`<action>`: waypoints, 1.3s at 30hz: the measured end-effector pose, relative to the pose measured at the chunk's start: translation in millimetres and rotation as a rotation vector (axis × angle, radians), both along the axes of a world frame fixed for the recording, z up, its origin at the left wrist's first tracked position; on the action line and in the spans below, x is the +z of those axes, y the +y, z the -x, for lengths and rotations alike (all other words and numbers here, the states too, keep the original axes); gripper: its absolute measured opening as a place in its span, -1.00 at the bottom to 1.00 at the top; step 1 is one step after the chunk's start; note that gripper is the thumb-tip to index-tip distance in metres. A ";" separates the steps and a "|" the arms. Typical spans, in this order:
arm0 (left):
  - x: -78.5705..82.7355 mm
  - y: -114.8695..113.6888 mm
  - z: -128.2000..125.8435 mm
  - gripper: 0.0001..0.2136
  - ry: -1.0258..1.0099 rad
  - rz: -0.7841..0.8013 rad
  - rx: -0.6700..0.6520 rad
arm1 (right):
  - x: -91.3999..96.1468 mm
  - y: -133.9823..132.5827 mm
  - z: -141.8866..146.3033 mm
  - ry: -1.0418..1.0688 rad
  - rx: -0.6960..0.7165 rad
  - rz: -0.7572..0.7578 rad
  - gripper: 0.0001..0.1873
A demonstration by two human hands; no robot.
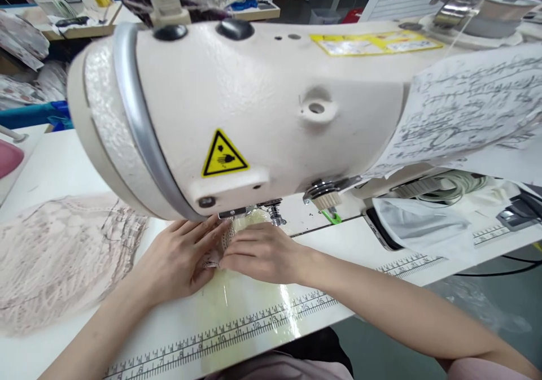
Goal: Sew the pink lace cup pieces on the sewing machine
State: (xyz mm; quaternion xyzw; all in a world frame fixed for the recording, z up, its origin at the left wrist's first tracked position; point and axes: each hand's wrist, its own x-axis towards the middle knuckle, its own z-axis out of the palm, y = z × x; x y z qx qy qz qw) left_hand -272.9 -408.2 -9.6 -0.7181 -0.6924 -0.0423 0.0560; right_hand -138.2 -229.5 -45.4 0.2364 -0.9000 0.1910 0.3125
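A white sewing machine (262,103) spans the view, with its needle area mostly hidden under the head. Just below it lies a small piece of pale pink lace fabric (212,259), largely covered by my hands. My left hand (175,261) rests on the lace from the left, fingers stretched toward the needle and thumb apart. From the right, my right hand (262,253) has its fingers curled and pressed together on the lace edge. A glossy yellowish clear sheet (228,306) covers the table beneath both hands.
A pile of pink lace (68,256) lies at left. Printed ruler marks (237,332) run along the front edge. At right are a phone (381,230), white cloth (423,227) and coiled cord (457,187). Handwritten paper (470,109) hangs on the machine.
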 end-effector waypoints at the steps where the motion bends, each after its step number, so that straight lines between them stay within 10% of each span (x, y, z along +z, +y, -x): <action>1: -0.6 0.0 -0.4 -0.44 -0.004 0.002 0.007 | -0.1 0.2 0.0 -0.006 -0.001 -0.002 -0.83; 39: -9.7 11.5 -17.5 -0.49 0.098 -0.099 0.126 | 24.1 20.4 -3.5 -0.035 -0.314 -0.233 -0.77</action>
